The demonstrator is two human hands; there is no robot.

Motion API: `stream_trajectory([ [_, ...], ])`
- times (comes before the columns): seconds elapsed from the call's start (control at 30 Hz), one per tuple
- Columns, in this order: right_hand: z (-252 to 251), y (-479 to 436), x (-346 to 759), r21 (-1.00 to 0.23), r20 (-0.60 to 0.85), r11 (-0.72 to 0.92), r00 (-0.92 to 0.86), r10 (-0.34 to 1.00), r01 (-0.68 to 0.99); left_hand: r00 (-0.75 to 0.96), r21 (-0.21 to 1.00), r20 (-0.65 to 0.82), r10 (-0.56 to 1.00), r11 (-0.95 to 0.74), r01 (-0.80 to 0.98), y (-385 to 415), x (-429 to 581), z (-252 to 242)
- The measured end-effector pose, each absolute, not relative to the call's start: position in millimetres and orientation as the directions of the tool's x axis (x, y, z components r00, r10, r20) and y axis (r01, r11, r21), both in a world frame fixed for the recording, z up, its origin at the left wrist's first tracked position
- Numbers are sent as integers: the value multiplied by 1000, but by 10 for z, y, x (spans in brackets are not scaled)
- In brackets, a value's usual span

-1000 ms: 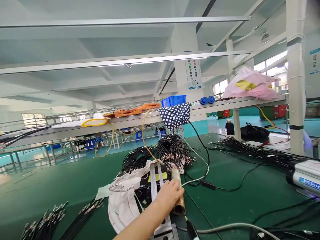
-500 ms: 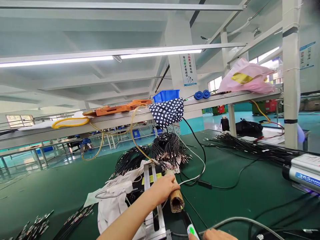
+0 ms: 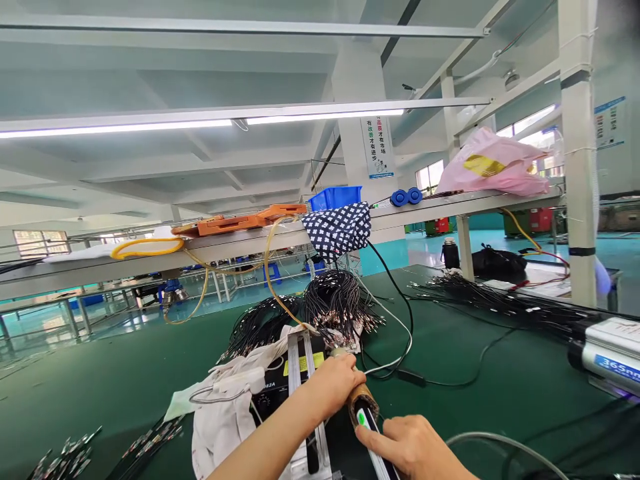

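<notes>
My left hand (image 3: 337,383) is wrapped round a brown hollow tube (image 3: 361,398) whose open end faces me. With my right hand (image 3: 407,440) I hold a black and white pen-like tool (image 3: 373,447) with a green round sticker. The tool's far end is at the mouth of the tube, and its tip is hidden inside. Left of the tube, a metal rail frame (image 3: 295,367) lies over a black box (image 3: 267,393) with a dial and a yellow label.
Bundles of black cables (image 3: 333,303) lie behind the tube, with more cable ends (image 3: 67,457) at the lower left. A white cloth (image 3: 220,427) is beside the box. A silver device (image 3: 615,353) stands at right. A shelf (image 3: 240,243) crosses above the green table (image 3: 475,413).
My right hand has moved up and further into view, bringing the tool's end into the tube's mouth. The tube and my left hand have shifted slightly right in the picture.
</notes>
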State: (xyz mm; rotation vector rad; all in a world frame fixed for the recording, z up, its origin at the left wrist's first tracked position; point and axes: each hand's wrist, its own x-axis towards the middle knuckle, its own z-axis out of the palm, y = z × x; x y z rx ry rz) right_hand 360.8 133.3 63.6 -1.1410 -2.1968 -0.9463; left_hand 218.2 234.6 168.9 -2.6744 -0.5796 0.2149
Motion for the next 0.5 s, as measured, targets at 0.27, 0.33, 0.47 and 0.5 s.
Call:
stream_trajectory([
  [0.27, 610, 1571, 3558, 343, 601, 421, -541, 588, 839, 878, -483, -86, 472, -790, 377, 2401, 2254, 1464],
  [0.33, 580, 1497, 3572, 329, 591, 432, -540, 599, 840, 875, -482, -73, 479, -785, 390, 2413, 2259, 1397],
  [0.47, 434, 1252, 3766, 221, 610, 406, -451, 651, 887, 879, -461, -47, 474, -791, 402, 2431, 2256, 1319],
  [0.5, 377, 1178, 3851, 206, 626, 387, -425, 654, 899, 881, -452, -45, 471, -796, 403, 2434, 2253, 1314],
])
